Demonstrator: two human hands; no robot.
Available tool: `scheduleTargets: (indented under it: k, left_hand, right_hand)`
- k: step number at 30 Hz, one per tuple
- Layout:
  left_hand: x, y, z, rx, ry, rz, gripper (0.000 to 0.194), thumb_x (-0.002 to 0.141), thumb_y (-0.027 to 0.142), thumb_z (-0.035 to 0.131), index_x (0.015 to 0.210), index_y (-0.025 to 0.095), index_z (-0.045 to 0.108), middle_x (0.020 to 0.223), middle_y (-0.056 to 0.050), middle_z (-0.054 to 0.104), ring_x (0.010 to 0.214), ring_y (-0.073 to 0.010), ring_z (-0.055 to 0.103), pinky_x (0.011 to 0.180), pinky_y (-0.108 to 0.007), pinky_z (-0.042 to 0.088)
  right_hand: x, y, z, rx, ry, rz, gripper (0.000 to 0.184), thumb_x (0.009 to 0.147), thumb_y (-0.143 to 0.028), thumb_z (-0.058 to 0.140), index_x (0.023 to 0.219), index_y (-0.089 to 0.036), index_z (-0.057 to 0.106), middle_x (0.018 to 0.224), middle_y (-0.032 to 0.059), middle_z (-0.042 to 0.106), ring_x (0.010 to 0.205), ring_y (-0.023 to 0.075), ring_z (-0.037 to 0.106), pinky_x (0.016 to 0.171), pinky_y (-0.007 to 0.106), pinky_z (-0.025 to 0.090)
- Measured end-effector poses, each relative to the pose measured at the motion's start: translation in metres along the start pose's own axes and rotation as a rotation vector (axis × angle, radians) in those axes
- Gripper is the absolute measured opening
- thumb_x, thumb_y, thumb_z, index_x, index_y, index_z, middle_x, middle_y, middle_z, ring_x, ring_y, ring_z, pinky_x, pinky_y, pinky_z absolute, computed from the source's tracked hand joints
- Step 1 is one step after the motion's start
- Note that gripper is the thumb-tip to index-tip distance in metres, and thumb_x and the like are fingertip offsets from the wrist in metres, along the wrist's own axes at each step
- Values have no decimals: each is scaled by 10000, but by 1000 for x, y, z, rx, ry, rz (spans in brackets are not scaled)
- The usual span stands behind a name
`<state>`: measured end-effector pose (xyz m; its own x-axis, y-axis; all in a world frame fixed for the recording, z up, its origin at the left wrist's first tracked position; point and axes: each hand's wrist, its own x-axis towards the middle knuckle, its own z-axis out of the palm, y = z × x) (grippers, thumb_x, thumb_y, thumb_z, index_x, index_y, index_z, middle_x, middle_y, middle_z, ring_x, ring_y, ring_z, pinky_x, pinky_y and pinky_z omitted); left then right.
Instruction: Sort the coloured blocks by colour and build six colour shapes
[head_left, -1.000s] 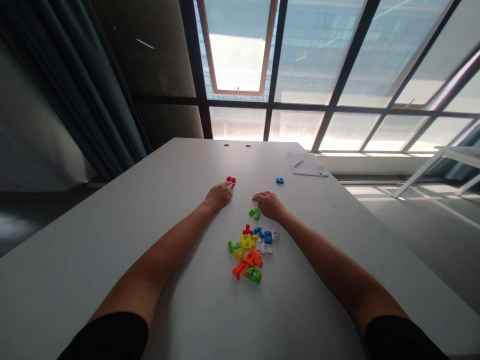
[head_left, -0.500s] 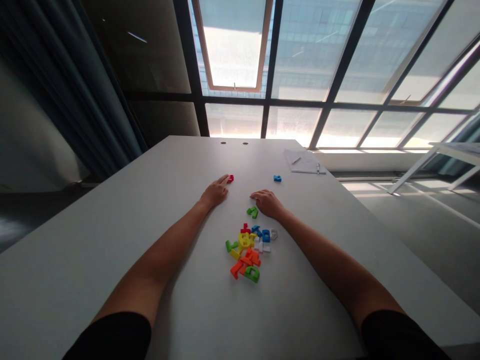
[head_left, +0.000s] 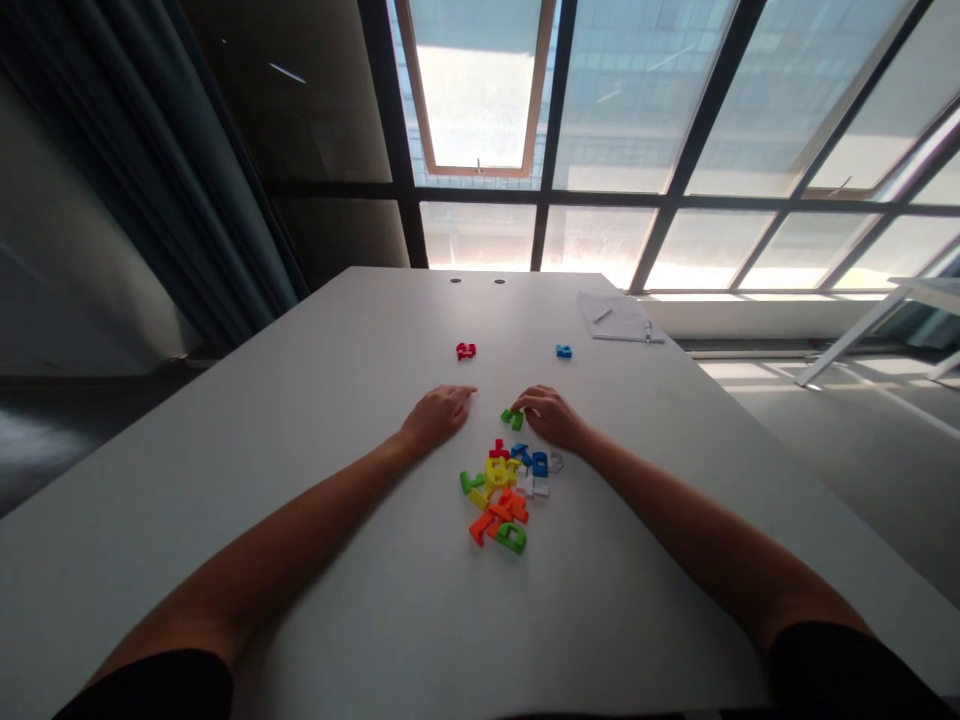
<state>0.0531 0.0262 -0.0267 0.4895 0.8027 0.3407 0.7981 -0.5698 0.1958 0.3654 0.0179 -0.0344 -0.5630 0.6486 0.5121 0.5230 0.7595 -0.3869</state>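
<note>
Resting on the desk [head_left: 360,330], the right hand [head_left: 551,417] holds its grip spread just beside a green plastic letter [head_left: 512,419], likely light and stiff, best pinched at its edges; the left hand [head_left: 439,416] lies open.

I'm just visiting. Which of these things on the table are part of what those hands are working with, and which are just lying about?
Part of the work: the left hand; the right hand, beside the green letter piece; the heap of coloured plastic letters; the red letter piece; the blue letter piece.

Just lying about: the sheets of paper; the pen.
</note>
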Motion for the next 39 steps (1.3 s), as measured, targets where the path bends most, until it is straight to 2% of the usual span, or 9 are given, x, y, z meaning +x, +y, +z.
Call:
scheduleTargets:
  k: [4,6,10,15,20,26,32,35,39]
  left_hand:
    - [1,12,-3,-58,-13,112,491,1057,209,581,1526,246,721,1479,-90,784,1360,-279,720,1236,-461,568]
    - [2,14,-3,-63,-26,150,491,1057,211,581,1523,251,729,1497,-85,778,1383,-279,704,1251,-475,558]
    - [3,12,-3,-65,-44,195,469,1078,218,562,1508,260,746,1487,-79,785,1386,-271,694,1257,-487,551]
    - [2,14,-5,-68,-26,238,544,1124,295,557,1665,287,617,1639,-82,688,1472,-276,642,1281,-507,531]
    - [2,16,-6,-51,-119,368,457,1166,392,544,1594,336,691,1685,-51,653,1564,-273,582,1317,-510,492]
    - [2,9,-8,29,-25,190,393,1149,386,541,1437,297,793,1563,-70,744,1445,-288,657,1246,-500,552]
    - [2,-22,-18,77,65,6,284,1077,274,587,1216,268,835,1381,-83,823,1321,-299,713,1189,-481,586]
    - [3,-35,-19,52,72,-36,306,1039,236,595,1246,257,820,1334,-102,826,1279,-304,732,1195,-482,589]
    - [3,-38,-15,28,61,-38,395,1029,227,576,1366,237,781,1377,-117,805,1287,-308,734,1203,-473,590]
  right_hand:
    - [4,0,3,-46,-39,40,563,986,-6,548,1450,-221,785,1320,130,841,1224,268,746,1139,461,552]
    - [3,0,2,-69,-28,30,599,988,-10,543,1518,-210,738,1374,141,824,1267,278,731,1160,481,542]
    - [0,-3,-1,-85,-2,-60,447,1019,-66,567,1360,-216,813,1302,142,832,1213,293,729,1123,499,547]
    - [0,-3,-3,-87,-17,-92,303,1027,-109,612,1147,-244,857,1139,112,838,1068,269,746,1045,451,562]
    - [2,-1,0,-79,-35,-55,346,994,-71,634,1198,-231,863,1196,122,860,1127,276,774,1083,456,570]
    - [1,-4,-2,-103,-50,-64,380,1012,-95,627,1284,-240,849,1328,121,845,1219,296,755,1115,505,569]
    - [-1,-7,-6,-98,-44,-100,307,1057,-221,681,1320,-246,838,1274,143,816,1160,300,739,1102,508,567]
    - [-1,-5,-5,-95,-69,-82,269,1046,-261,745,1290,-276,859,1246,128,799,1129,285,745,1103,486,572]
    - [0,-1,-3,-44,-80,-70,204,1036,-257,773,1211,-264,878,1230,125,797,1102,267,770,1069,443,604]
